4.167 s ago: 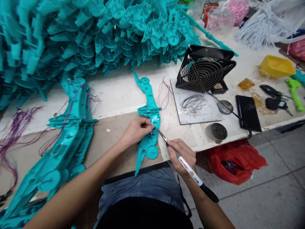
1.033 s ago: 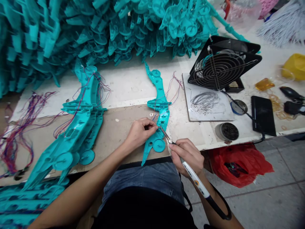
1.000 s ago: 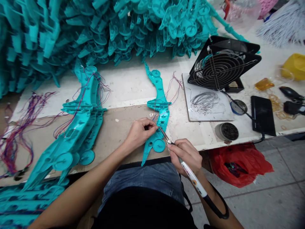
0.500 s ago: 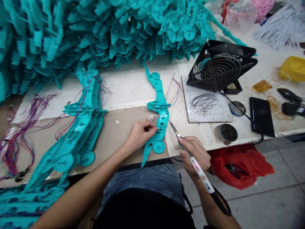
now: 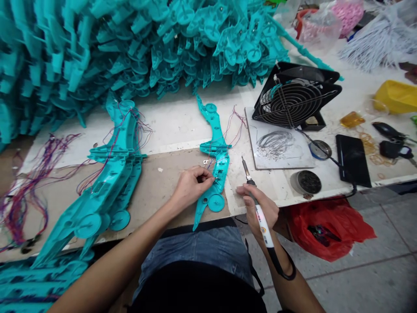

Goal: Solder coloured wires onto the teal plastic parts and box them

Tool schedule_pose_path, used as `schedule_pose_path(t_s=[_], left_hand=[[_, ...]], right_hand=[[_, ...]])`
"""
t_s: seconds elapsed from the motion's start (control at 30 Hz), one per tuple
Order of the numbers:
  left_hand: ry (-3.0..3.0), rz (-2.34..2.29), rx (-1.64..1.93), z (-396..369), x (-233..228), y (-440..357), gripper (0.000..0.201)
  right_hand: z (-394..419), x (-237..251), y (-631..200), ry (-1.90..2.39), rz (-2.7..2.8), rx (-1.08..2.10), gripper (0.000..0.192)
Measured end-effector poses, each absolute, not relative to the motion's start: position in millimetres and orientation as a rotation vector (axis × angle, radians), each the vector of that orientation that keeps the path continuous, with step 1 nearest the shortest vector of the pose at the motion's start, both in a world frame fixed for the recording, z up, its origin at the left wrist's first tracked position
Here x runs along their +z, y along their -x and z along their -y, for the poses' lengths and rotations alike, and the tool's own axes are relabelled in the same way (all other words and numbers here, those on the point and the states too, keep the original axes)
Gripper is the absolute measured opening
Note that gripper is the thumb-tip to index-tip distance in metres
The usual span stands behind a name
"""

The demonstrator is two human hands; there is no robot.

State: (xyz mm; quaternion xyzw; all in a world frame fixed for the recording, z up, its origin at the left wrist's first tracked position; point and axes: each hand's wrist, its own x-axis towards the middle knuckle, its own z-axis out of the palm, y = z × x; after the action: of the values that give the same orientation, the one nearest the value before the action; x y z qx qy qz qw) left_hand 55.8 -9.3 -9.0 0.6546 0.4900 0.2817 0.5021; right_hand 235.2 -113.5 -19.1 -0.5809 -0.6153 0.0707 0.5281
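A single teal plastic part [image 5: 215,130], long and curved with round discs, lies on the table in front of me. My left hand [image 5: 192,187] rests at its lower half, thumb and fingers pinched at a small slot; whatever is between the fingertips is too small to make out. In my right hand [image 5: 265,206] is a soldering iron [image 5: 261,219] with a white handle, its tip pointing up and away, apart from the part. Thin red and blue wires [image 5: 235,114] trail from the part's right side. A small metal piece [image 5: 205,162] lies just left of it.
Stacked teal parts [image 5: 112,174] and a wire bundle [image 5: 24,200] lie at left; a large teal pile [image 5: 130,48] fills the back. At right stand a black fan [image 5: 293,98], a board with solder wire [image 5: 276,142], a round tin [image 5: 306,182] and a red bag [image 5: 342,217].
The soldering iron has drawn back from the teal part toward the right and now points more upright. My left hand keeps its pinch at the part. The view has shifted slightly.
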Motion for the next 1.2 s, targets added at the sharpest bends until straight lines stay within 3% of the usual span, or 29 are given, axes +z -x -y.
schedule_pose_path(t_s=[0.17, 0.47, 0.73, 1.0, 1.07, 1.2], left_hand=[[-1.542, -1.341, 0.840, 5, -7, -41, 0.028], [-2.141, -1.573, 0.451, 9, -6, -23, 0.017], [-1.802, -1.453, 0.534, 13, 22, -22, 0.015], [-1.995, -1.565, 0.358, 45, 15, -2, 0.021], [-2.074, -1.618, 0.451, 46, 20, -2, 0.030], [-2.225, -1.659, 0.541, 33, 29, -30, 0.072]], right_hand=[[112, -21, -232, 1.455, 1.482, 0.145, 0.031], [100, -26, -215, 1.454, 1.560, 0.079, 0.037], [94, -19, -191, 1.481, 1.559, 0.197, 0.038], [92, -21, -194, 1.427, 1.486, 0.208, 0.035], [89, -23, -204, 1.424, 1.446, 0.162, 0.035], [82, -19, -219, 1.454, 1.383, 0.158, 0.034]])
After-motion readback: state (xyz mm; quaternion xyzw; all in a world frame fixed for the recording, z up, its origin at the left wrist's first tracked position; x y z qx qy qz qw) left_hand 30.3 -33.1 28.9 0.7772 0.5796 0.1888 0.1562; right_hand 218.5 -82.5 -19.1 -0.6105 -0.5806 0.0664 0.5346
